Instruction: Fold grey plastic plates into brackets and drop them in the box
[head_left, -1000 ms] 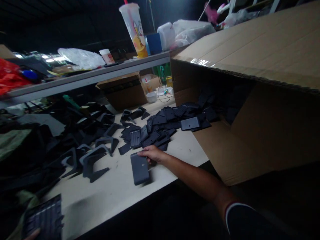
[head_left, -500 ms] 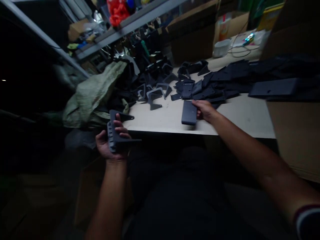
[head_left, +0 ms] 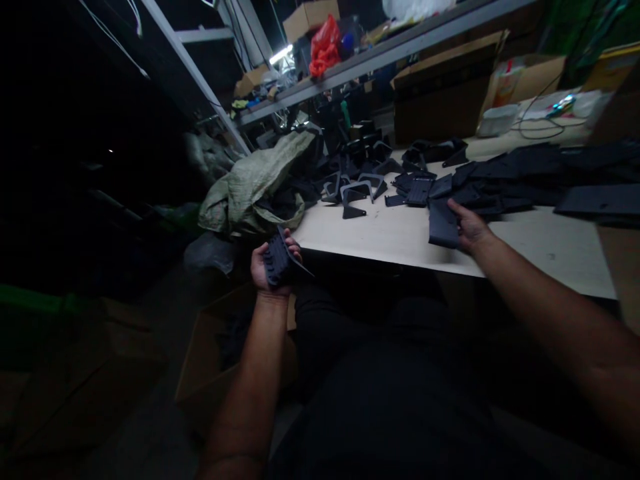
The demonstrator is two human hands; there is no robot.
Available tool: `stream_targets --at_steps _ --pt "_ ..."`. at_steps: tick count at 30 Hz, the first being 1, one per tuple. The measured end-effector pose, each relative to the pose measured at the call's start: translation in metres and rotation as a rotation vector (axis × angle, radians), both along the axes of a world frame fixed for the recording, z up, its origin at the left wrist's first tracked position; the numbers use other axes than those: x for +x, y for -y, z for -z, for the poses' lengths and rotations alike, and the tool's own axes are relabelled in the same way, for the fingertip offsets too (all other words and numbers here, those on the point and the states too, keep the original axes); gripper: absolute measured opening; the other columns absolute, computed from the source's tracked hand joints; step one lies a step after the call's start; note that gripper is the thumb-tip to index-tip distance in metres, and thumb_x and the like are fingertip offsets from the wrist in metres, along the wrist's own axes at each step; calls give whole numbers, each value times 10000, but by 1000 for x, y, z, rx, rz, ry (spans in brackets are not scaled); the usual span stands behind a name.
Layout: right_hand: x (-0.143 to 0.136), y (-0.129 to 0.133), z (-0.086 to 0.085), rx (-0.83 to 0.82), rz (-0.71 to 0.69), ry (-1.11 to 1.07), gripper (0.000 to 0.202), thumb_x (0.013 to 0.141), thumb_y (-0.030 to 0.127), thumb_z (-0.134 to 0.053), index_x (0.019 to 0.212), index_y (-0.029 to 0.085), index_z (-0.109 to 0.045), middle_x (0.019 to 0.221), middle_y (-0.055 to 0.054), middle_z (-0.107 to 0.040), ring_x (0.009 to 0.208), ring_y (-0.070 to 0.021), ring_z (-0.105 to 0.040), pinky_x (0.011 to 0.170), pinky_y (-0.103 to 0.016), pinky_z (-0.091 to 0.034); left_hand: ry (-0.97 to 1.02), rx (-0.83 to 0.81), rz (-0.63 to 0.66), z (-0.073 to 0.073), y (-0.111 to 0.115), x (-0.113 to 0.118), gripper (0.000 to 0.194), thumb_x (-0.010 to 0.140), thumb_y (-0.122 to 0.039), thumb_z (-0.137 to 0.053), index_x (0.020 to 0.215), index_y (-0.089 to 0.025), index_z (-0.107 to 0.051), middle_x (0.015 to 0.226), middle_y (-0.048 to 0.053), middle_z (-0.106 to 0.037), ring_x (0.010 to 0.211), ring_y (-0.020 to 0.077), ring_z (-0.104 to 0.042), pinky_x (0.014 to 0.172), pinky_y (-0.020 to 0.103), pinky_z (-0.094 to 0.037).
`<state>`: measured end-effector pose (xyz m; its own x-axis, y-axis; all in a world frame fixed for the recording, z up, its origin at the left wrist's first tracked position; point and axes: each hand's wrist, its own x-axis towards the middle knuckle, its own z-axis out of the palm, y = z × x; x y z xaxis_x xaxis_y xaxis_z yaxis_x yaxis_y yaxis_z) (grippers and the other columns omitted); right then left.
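My left hand (head_left: 263, 267) is closed around a dark plastic bracket (head_left: 281, 260), held in front of the table's near edge with its ribbed back turned up. In my right hand (head_left: 469, 225) is a flat dark plastic plate (head_left: 443, 223), gripped by its right edge just above the table (head_left: 360, 233). Behind it lies a pile of similar dark plates (head_left: 520, 175). Several U-shaped brackets (head_left: 357, 190) are scattered on the table to the left of that pile. Dim light and blur hide the finer details of both held parts.
A greenish woven sack (head_left: 250, 180) slumps at the table's left end. Below my left arm is an open cardboard box (head_left: 200, 360) with dark parts inside. At the back stand a large carton (head_left: 445, 93) and a metal shelf (head_left: 380, 63) bearing a red plastic bag (head_left: 325, 47).
The view has swung left, so everything sits further right. My left hand has turned the bracket so its ribbed back shows. The plate in my right hand has tilted.
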<state>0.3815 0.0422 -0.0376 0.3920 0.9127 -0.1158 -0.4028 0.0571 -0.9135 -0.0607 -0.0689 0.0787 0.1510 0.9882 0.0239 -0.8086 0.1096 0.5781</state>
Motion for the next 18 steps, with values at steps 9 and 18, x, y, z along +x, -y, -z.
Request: stream_targets --at_steps 9,18 --pt "-5 3 -11 -69 -37 -156 315 1085 223 -497 906 121 -736 846 -119 -750 670 -146 -688 666 -290 -552 -89 -35 -2 16 8 -20 449 950 -413 -408 1204 -109 -619 894 90 -640 755 181 -653 676 307 -615" --pt "-6 1 -19 -106 2 18 433 1078 276 -448 744 176 -706 830 -106 -716 534 -140 -580 557 -302 -484 -123 -62 58 28 30 -15 428 925 -416 -435 1158 -119 -638 856 92 -624 707 200 -642 597 307 -584"
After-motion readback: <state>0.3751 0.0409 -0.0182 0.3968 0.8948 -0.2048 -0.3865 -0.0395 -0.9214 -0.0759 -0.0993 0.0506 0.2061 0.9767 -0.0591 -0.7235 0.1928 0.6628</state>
